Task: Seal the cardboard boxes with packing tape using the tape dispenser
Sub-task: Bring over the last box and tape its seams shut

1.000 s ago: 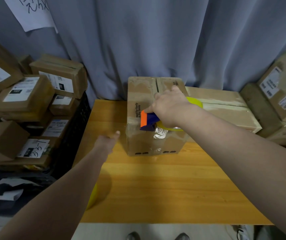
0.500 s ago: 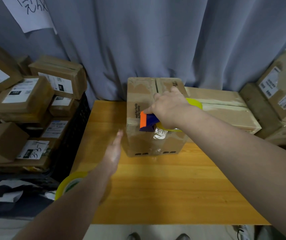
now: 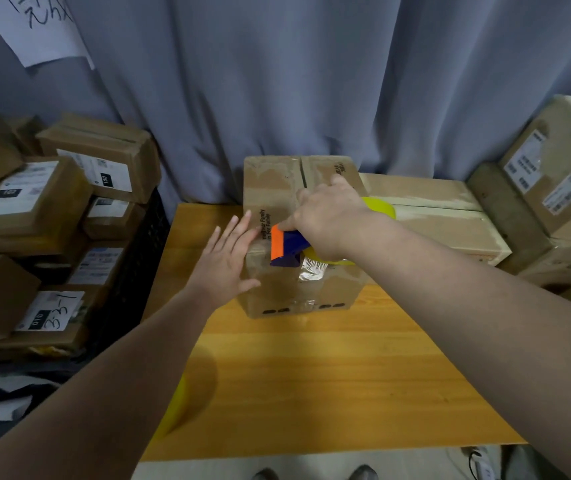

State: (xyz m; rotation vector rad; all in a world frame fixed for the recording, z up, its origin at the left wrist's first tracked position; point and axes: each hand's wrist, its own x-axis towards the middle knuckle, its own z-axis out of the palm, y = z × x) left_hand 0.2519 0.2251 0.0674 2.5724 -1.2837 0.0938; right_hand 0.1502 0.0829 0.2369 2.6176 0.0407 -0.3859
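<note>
A cardboard box [image 3: 270,188] stands at the back of the wooden table [image 3: 311,375], its top flaps closed along a centre seam. My right hand [image 3: 332,216] grips the tape dispenser [image 3: 286,245], blue and orange with a yellow roll, at the box's near top edge. Clear tape [image 3: 311,271] hangs down the front face below it. My left hand [image 3: 227,261] is flat with fingers spread, against the box's left front corner.
A second, longer cardboard box [image 3: 450,216] lies to the right behind the first. Stacks of labelled parcels [image 3: 35,209] fill a black crate on the left. More boxes [image 3: 561,174] are piled at the right. A grey curtain hangs behind. A yellow tape roll [image 3: 176,407] sits under my left forearm.
My left hand has moved up and right from the table's left side onto the box's left front corner. My right hand and the dispenser have stayed at the box's near top edge.
</note>
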